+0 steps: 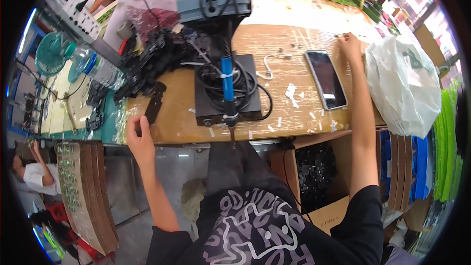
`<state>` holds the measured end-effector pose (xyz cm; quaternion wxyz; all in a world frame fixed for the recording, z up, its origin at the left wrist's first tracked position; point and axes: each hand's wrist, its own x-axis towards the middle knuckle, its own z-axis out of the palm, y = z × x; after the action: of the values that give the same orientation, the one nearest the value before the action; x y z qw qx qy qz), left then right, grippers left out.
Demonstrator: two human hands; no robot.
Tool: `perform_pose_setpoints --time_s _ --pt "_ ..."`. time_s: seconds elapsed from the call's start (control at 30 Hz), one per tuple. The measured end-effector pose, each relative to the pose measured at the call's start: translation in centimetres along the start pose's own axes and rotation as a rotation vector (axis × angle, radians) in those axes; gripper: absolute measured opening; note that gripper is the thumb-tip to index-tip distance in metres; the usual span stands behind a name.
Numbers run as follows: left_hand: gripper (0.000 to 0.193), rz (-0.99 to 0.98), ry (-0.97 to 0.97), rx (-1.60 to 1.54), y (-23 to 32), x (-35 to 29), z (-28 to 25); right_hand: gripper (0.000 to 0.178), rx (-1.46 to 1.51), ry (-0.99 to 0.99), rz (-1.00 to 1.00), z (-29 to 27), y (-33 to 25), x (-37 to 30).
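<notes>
So the left hand [141, 135] has its fingers curled right at the end of a flat black piece [156, 103] near the bench [184, 122] edge, can't tell if they're pinching it. Right hand's [349, 48] beyond the phone [326, 79], fingers bunched, grip unclear.

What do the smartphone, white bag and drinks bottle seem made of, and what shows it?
Smartphone: probably glass-fronted, its dark face smooth and glossy. White bag: likely thin plastic, satiny, with crumpled folds. Drinks bottle: apparently plastic; shiny, see-through walls.
</notes>
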<state>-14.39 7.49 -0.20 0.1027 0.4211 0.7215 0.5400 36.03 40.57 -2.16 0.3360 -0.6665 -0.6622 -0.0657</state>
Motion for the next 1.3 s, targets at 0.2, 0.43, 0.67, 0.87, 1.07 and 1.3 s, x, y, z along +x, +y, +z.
perform_pose_setpoints --time_s 0.2,0.43,0.67,0.87,1.07,1.3 --pt "0.016 -0.406 -0.036 -0.758 2.4 -4.3 -1.8 0.015 -0.091 -0.084 -0.026 2.5 2.6 1.1" --pt "0.021 -0.44 -0.336 -0.968 3.2 -8.3 -1.9 0.017 0.692 0.002 0.169 -6.5 -8.4 -6.9" --pt "0.041 -0.479 -0.609 -1.02 4.8 -11.5 -0.5 0.012 1.096 -0.062 0.169 -11.9 -17.9 -21.9" --pt "0.039 -0.626 -0.921 -0.944 6.6 -13.6 0.6 0.016 1.308 -0.298 0.403 -11.6 -21.0 -28.8" --pt "0.029 -0.674 -1.023 -0.857 6.7 -13.9 1.5 0.017 1.467 -0.459 0.455 -12.6 -22.6 -30.8" --pt "0.027 -0.586 -1.149 -0.719 5.7 -14.1 1.4 0.019 1.48 -0.494 0.079 -12.2 -21.7 -30.6"
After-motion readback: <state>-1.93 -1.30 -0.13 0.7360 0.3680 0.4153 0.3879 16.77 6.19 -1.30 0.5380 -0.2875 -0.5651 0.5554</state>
